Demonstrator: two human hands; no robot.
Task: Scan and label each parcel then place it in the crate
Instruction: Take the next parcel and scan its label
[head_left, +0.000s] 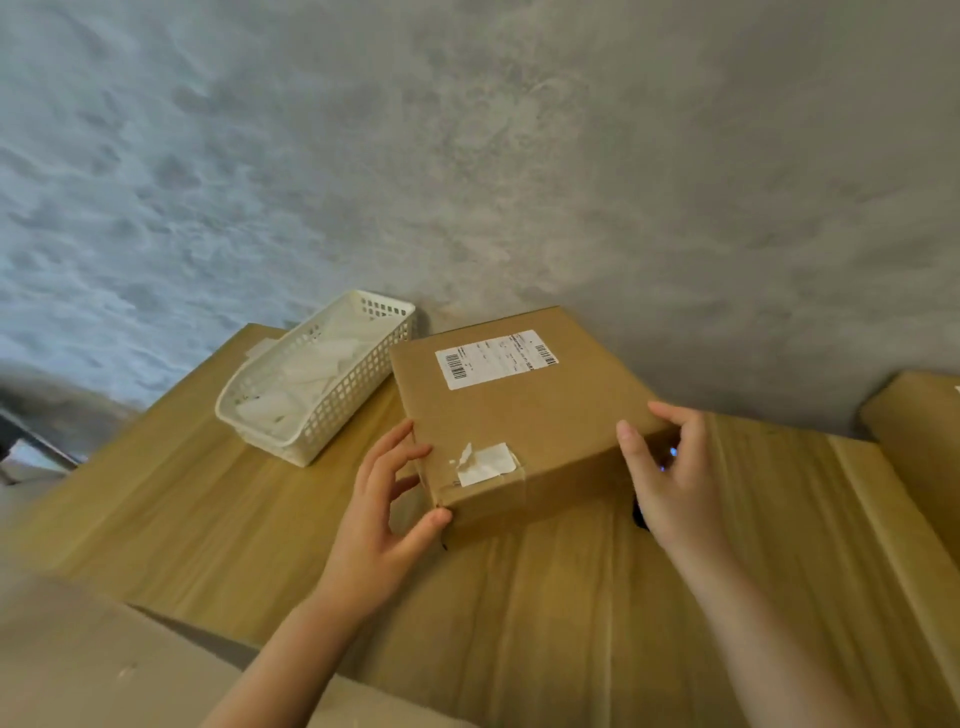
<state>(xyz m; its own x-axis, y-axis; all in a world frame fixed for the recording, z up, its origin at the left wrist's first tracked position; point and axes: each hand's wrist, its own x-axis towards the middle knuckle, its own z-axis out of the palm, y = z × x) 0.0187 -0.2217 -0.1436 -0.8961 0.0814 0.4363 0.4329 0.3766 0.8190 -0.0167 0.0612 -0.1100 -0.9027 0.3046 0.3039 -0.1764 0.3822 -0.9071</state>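
Head view, and on the far left sits the white basket (311, 379) with paper slips inside, resting on the bench (171, 499). Next, the left hand (387, 512) curls on the parcel's (519, 415) near-left corner, thumb below, fingers along the side. The parcel lies flat between both hands, label (496, 358) up, torn tape (485, 463) near the front edge. The right hand (670, 480) pinches the right corner. Risk: that loose tape may snag, or a corner grip could let it tip.

flat brown cardboard parcel (519, 415), white barcode label on top, torn tape near edge.
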